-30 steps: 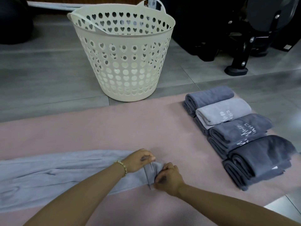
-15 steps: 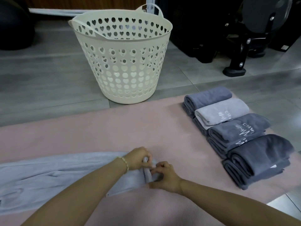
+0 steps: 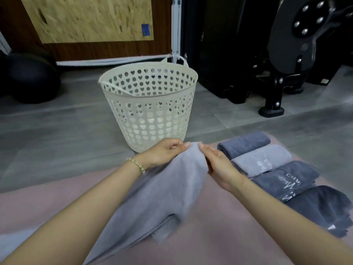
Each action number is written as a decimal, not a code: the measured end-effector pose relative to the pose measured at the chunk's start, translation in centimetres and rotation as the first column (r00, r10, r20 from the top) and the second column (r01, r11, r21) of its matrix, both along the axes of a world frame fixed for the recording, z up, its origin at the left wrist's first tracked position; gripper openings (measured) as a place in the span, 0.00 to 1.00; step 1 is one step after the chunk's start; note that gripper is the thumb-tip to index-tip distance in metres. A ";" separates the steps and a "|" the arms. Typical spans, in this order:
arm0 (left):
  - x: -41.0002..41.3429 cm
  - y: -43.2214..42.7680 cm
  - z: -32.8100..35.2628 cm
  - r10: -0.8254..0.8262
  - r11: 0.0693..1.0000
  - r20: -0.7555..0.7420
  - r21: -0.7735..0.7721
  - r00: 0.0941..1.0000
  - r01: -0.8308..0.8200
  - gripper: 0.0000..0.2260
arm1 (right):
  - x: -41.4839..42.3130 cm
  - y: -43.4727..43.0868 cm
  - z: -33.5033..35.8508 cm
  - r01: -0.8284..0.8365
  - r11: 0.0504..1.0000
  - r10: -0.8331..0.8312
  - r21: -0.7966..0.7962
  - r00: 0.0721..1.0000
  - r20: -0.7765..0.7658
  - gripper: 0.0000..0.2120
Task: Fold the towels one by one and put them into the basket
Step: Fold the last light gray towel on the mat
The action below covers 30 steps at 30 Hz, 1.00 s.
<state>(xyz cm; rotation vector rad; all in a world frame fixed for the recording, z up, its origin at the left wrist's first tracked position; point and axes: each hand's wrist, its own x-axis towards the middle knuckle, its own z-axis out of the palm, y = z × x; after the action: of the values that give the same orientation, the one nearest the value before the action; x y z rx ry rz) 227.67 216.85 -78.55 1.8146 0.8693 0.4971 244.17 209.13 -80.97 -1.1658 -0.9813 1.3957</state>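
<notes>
**Item: light grey towel** (image 3: pixel 172 188). One end is raised off the pink mat (image 3: pixel 219 236); the rest trails down toward 7 o'clock and lies on the mat in loose folds.

**Left hand** (image 3: pixel 164 152). The fingers are curled in, pinching the towel's top edge at its left corner. A bead bracelet (image 3: pixel 136 165) is on the wrist.

**Right hand** (image 3: pixel 217 163). The fingers lie close together and nearly straight along the towel's right edge, tips touching the cloth. Whether the thumb pins it cannot be told.

**Step in hand (judged).** An early fold of this towel, with most of the task still to come. To do it well, the two hands should part along the edge until it is taut and level. The raised end should then be laid over the trailing part with corners matched, and the creases smoothed flat before the next fold.

**Container: cream basket** (image 3: pixel 149 111). It has heart-shaped holes and stands on the grey floor at 12 o'clock, just beyond the hands. No towel shows over its rim or through its holes. Its bottom is only partly visible.

**Folded towels** (image 3: pixel 267 169). Four lie in a row on the mat at 3 to 4 o'clock, touching one another, light and dark grey. They are outside the basket and not yet placed.
</notes>
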 end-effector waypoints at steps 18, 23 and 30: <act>6.1 9.7 0.2 0.416 0.909 0.132 -0.028 0.900 -0.416 0.11 | 7.8 -3.7 -3.4 -0.210 0.909 0.124 -0.361 0.961 -0.245 0.15; 10.4 11.0 -8.4 0.407 0.907 -0.124 0.168 0.905 -0.386 0.12 | 12.6 -3.3 -11.6 -0.001 0.862 0.099 -0.507 0.981 0.166 0.16; 13.4 6.5 -21.8 0.294 0.951 -0.241 0.172 0.925 -0.258 0.17 | 13.8 -5.8 -21.1 0.342 0.818 -0.039 -0.463 0.836 0.548 0.06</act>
<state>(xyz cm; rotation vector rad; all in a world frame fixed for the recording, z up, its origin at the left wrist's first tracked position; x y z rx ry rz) 241.10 223.38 -100.38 1.9217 1.3167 0.5089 257.97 203.35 -102.07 -2.1043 -0.7910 1.2415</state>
